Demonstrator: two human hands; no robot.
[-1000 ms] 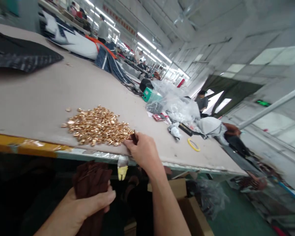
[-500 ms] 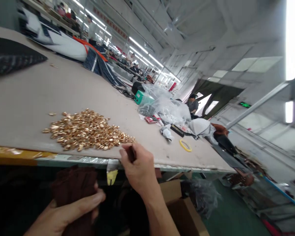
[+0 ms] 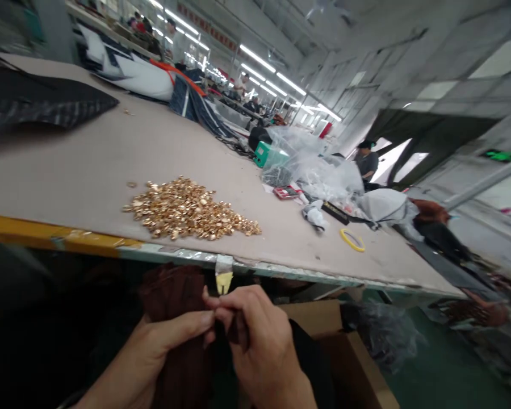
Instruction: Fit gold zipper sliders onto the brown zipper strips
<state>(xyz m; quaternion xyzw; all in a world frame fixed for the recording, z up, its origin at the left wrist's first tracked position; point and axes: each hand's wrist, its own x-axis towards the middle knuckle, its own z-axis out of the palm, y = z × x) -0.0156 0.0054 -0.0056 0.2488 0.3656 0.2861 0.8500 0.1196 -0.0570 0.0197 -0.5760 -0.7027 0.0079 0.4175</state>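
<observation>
Both your hands meet below the near edge of the worktable (image 3: pixel 46 170), fingertips touching. Your left hand (image 3: pixel 170 338) is clenched around a bundle of dark brown fabric (image 3: pixel 174 295), thumb lying across its front. Your right hand (image 3: pixel 255 341) pinches a small dark piece against that bundle, fingers curled tight; what the piece is, you cannot tell from here.

On the tabletop, just beyond the near edge and above your hands, lies a heap of gold-coloured metal buttons (image 3: pixel 187 210), a few strays at its left. A scrap of yellow tape (image 3: pixel 223 279) hangs off the table edge directly above your knuckles.

Further right on the table: a yellow ring of tape (image 3: pixel 351 240), a white rag (image 3: pixel 315 216), crumpled clear plastic bags (image 3: pixel 319 170) and a green box (image 3: pixel 267 154). Far left, dark plaid cloth (image 3: pixel 46 105).

Cardboard box (image 3: pixel 344 352) stands on the floor at your right, just beside your right forearm. A person (image 3: pixel 366 165) stands past the far right end of the table.
</observation>
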